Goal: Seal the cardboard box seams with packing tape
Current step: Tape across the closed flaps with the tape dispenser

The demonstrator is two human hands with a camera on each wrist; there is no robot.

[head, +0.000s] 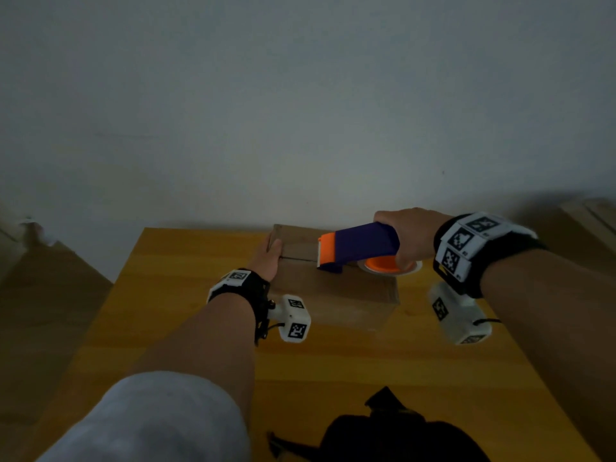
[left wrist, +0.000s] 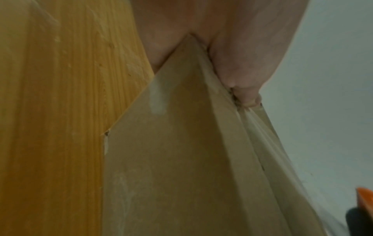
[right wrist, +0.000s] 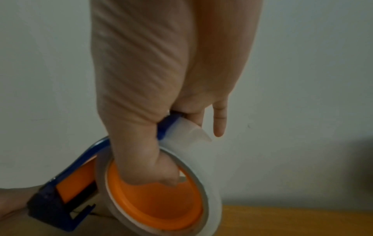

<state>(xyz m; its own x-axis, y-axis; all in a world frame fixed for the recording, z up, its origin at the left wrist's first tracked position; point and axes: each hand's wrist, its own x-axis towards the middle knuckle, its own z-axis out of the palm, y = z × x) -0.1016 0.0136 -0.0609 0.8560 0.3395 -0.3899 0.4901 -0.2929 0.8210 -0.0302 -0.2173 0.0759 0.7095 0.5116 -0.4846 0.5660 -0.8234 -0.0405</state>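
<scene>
A brown cardboard box (head: 333, 291) lies on the wooden table (head: 186, 295), close to the wall. My left hand (head: 271, 255) grips the box's left end, thumb (left wrist: 242, 91) on the top edge and the other fingers down the side. A clear strip of tape (left wrist: 262, 143) runs along the top seam from under the thumb. My right hand (head: 406, 235) grips a blue and orange tape dispenser (head: 360, 245), whose front end rests on the box top near the seam. The thumb sits inside the orange core of the tape roll (right wrist: 201, 161).
The table's far edge meets a plain wall (head: 300, 111). A black bag (head: 400, 438) lies at the table's near edge. Cardboard pieces stand off the table at left (head: 40, 295) and right (head: 586, 221). Bare tabletop shows in front of the box.
</scene>
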